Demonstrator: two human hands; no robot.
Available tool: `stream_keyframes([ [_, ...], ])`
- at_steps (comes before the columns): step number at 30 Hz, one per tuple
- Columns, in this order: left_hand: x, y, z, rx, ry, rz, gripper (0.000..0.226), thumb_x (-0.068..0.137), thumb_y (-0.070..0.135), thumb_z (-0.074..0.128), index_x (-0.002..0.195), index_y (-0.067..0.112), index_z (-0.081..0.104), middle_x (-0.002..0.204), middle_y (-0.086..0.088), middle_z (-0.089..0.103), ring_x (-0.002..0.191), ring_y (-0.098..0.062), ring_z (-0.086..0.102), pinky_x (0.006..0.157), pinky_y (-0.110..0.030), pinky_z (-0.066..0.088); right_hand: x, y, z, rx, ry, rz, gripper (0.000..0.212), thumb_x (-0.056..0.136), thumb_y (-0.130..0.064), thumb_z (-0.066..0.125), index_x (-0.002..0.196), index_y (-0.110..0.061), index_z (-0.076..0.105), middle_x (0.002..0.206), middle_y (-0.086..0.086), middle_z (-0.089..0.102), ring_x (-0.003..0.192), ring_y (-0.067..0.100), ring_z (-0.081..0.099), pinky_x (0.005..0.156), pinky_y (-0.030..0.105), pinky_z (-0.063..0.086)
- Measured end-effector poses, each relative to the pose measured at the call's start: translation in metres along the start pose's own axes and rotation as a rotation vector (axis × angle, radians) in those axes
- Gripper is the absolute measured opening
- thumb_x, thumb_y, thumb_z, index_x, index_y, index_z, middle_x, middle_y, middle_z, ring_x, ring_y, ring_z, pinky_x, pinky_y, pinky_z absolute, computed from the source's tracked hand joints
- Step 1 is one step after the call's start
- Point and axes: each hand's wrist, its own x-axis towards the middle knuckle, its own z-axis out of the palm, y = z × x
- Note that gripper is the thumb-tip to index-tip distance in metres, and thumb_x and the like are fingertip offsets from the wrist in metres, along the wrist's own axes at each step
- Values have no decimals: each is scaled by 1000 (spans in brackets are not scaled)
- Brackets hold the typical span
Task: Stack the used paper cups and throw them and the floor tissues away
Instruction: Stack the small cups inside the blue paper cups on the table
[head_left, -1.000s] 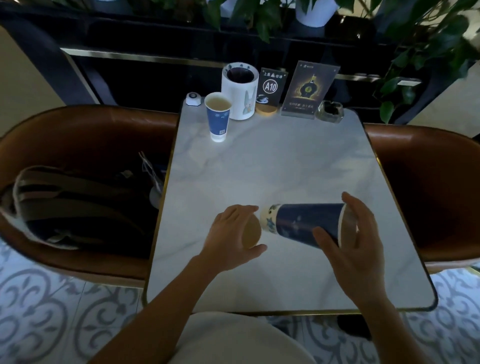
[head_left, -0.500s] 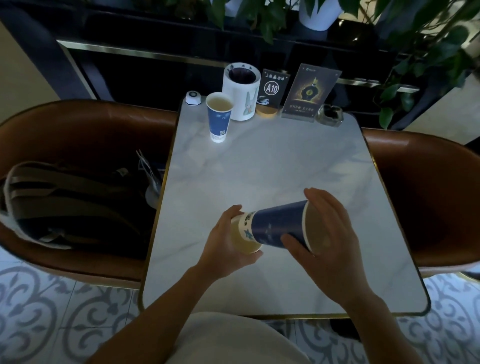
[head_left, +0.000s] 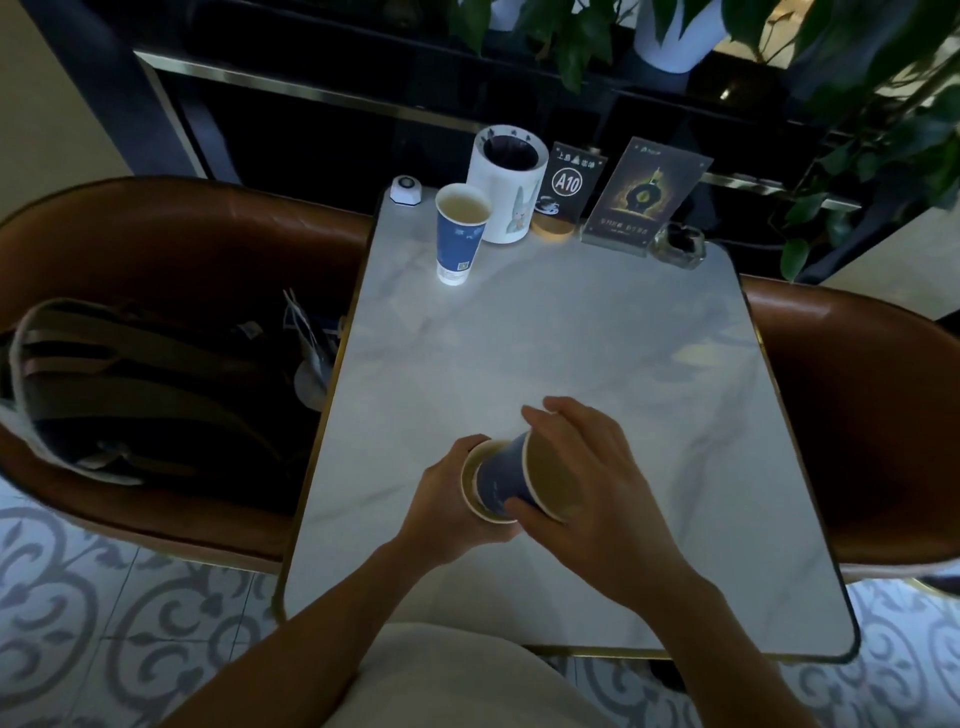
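My right hand (head_left: 597, 499) grips a blue paper cup (head_left: 506, 480) near its wide rim, tilted with its base pushed into a second cup (head_left: 475, 501). My left hand (head_left: 441, 506) wraps that second cup, of which only the rim and a bit of the inside show. Both cups hover over the near part of the marble table (head_left: 545, 353). A third blue paper cup (head_left: 460, 234) stands upright at the table's far left. No tissues are in view.
At the table's far edge stand a white cylinder holder (head_left: 506, 187), an A10 sign (head_left: 569, 184), a menu card (head_left: 644, 197), a glass ashtray (head_left: 678, 247) and a call button (head_left: 404, 188). Brown chairs flank the table; the left chair (head_left: 182, 244) holds a bag (head_left: 130, 389).
My right hand has swung the blue cup from lying sideways to tilted and slid its base into the cup in my left hand. Both hands have moved closer together.
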Motion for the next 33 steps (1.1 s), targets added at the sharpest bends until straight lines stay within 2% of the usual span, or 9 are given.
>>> stream_keyframes([
  [4, 0, -13, 3, -26, -35, -29, 83, 52, 38, 91, 124, 49, 50, 111, 23, 68, 102, 1, 66, 87, -24, 57, 8, 0, 20, -65, -62, -11, 79, 69, -57, 73, 133, -25, 39, 136, 8, 53, 123, 26, 51, 95, 45, 51],
  [7, -1, -27, 6, -33, -32, -41, 75, 56, 42, 93, 121, 42, 55, 113, 18, 70, 102, -4, 68, 87, -36, 60, 8, 0, 32, -106, -180, 4, 75, 73, -55, 70, 135, -30, 37, 142, 1, 45, 131, 23, 42, 100, 44, 46],
  [11, 2, -31, 6, -52, -23, -39, 69, 57, 62, 88, 117, 43, 60, 109, 23, 71, 98, -1, 69, 81, -33, 62, 8, 1, 45, -124, -254, 5, 72, 76, -51, 70, 137, -29, 38, 144, 1, 43, 134, 23, 37, 105, 41, 41],
  [15, 0, -28, 5, -95, -15, -18, 60, 64, 66, 81, 115, 41, 62, 108, 20, 72, 98, -6, 71, 80, -31, 62, 8, 3, 63, -160, -288, 23, 66, 77, -50, 69, 133, -26, 43, 140, 2, 48, 130, 23, 42, 105, 40, 40],
  [20, 1, -26, 5, -193, -26, -55, 50, 73, 60, 76, 113, 31, 67, 105, 8, 75, 97, -18, 72, 82, -40, 62, 4, 4, 83, -226, -289, 77, 57, 78, -50, 61, 128, -27, 47, 132, 1, 50, 124, 22, 44, 97, 39, 45],
  [24, 2, -25, 4, -232, -35, -67, 47, 76, 58, 73, 112, 28, 68, 103, 5, 75, 96, -21, 72, 83, -43, 61, 2, 6, 90, -255, -252, 105, 57, 76, -50, 57, 127, -28, 45, 131, 1, 49, 121, 22, 46, 92, 37, 47],
  [30, 7, -27, 5, -209, -57, -60, 49, 75, 49, 80, 117, 30, 64, 106, 8, 73, 98, -17, 71, 84, -42, 61, 4, 14, 92, -208, -241, 123, 57, 76, -51, 58, 128, -31, 44, 131, -3, 47, 121, 20, 44, 91, 35, 48],
  [33, 11, -26, 6, -181, -70, -51, 65, 67, 47, 87, 124, 35, 58, 114, 13, 70, 104, -11, 68, 87, -36, 60, 10, 22, 88, -107, -231, 170, 59, 75, -51, 60, 129, -36, 41, 132, -7, 45, 123, 15, 42, 94, 35, 47],
])
